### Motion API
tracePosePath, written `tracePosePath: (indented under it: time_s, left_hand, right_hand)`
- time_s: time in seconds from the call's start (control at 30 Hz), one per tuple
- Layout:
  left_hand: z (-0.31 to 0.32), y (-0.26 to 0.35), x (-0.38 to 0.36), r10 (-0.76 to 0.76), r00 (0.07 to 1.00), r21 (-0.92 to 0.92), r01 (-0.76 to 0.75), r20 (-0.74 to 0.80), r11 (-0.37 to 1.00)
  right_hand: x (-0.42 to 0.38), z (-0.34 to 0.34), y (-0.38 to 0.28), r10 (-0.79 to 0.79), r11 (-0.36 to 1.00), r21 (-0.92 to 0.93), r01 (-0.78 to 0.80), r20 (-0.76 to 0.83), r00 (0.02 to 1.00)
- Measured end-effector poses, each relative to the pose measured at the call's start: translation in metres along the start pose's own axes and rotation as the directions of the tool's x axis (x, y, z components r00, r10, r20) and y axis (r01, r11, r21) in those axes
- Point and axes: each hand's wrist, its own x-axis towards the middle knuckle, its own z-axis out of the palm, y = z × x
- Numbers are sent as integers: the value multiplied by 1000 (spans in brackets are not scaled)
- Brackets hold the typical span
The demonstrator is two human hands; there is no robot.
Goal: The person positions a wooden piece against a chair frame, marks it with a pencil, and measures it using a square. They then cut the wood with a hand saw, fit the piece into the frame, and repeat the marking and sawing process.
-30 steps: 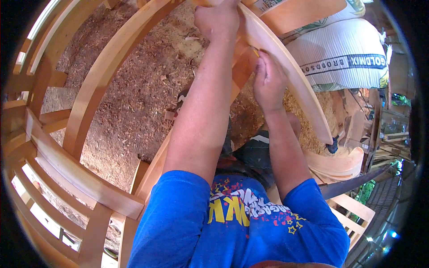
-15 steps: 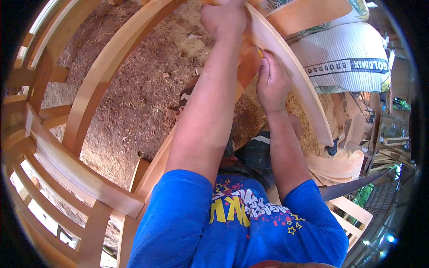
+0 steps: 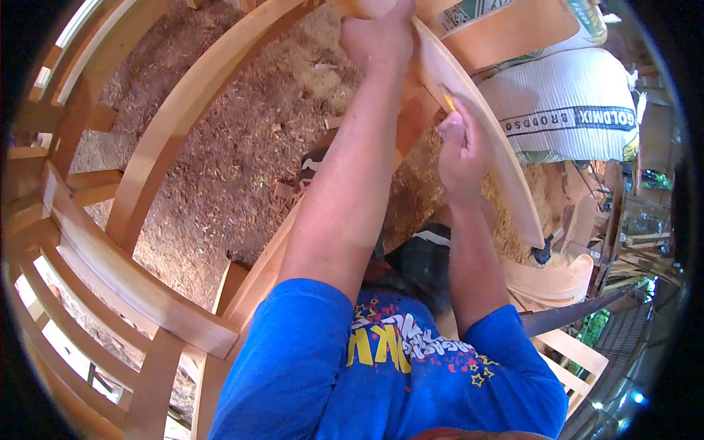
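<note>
- Shavings (image 3: 220,139) litter the brown ground of this workshop, with a curved wooden frame (image 3: 150,172) arching across the left side.
- Over on the far right I see a plump white sack (image 3: 565,95) printed GOLDMIX, and a smooth wooden panel (image 3: 506,33) farther off beside it.
- Nearer on the right, a saw blade (image 3: 576,314) sticks out past the person's blue sleeve, just beside a pale curved piece of wood (image 3: 554,282).
- Between the person and the sack runs a long curved board (image 3: 507,176), its near end on the right, its far end up by the left hand (image 3: 378,40).
- That left hand looks bent at the far part of the board; its fingers are mostly out of my sight, so I cannot tell how they close.
- The right hand (image 3: 463,150) has its thumb and fingers pinched together on a yellow pencil (image 3: 449,103).
- The pencil juts beyond those fingertips, pointing to the far side and slightly left, close against the board; whether its tip touches the wood, I cannot tell.
</note>
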Motion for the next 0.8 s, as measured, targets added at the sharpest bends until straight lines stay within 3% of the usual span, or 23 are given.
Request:
tracePosePath:
  time_s: [0.07, 0.17, 0.27, 0.4, 0.47, 0.53, 0.6, 0.63, 0.7, 0.77, 0.8]
  left_hand:
    - [0, 3, -2, -13, 1000, 4, 13, 26, 1000]
    - [6, -13, 11, -55, 998, 15, 55, -38, 998]
    - [9, -21, 15, -9, 1000, -106, 9, 0, 994]
    - [14, -27, 18, 5, 1000, -214, -5, 0, 977]
    - [13, -29, 16, 62, 998, -57, -63, -19, 996]
    - [9, -28, 15, 36, 999, -34, -36, 16, 999]
    - [8, -19, 14, -62, 991, -133, 77, 115, 988]
    - [2, 6, -4, -148, 985, 53, 144, 93, 988]
    - [2, -21, 15, 9, 1000, 204, -13, 20, 979]
    - [1, -14, 11, 29, 998, 98, -23, -53, 995]
    - [-4, -1, -5, -50, 996, -89, 44, -72, 995]
  right_hand:
    - [-3, -15, 3, 31, 997, 75, -27, -60, 998]
    - [7, -46, 8, -238, 963, -183, 199, -227, 944]
    - [11, -72, 11, -213, 930, -345, 127, -224, 951]
    - [3, -90, 18, -24, 904, -426, -38, -139, 990]
    - [-6, -93, 35, 62, 887, -452, -89, -74, 995]
    - [-11, -89, 48, 139, 893, -421, -160, -80, 987]
    - [-9, -93, 50, 190, 900, -382, -211, -91, 977]
    - [-7, -94, 46, 205, 907, -358, -224, -90, 975]
    - [-8, -101, 43, 190, 931, -300, -207, -85, 978]
    - [-13, -110, 42, 131, 960, -237, -148, -87, 988]
    - [-15, -112, 45, 176, 948, -260, -183, -48, 983]
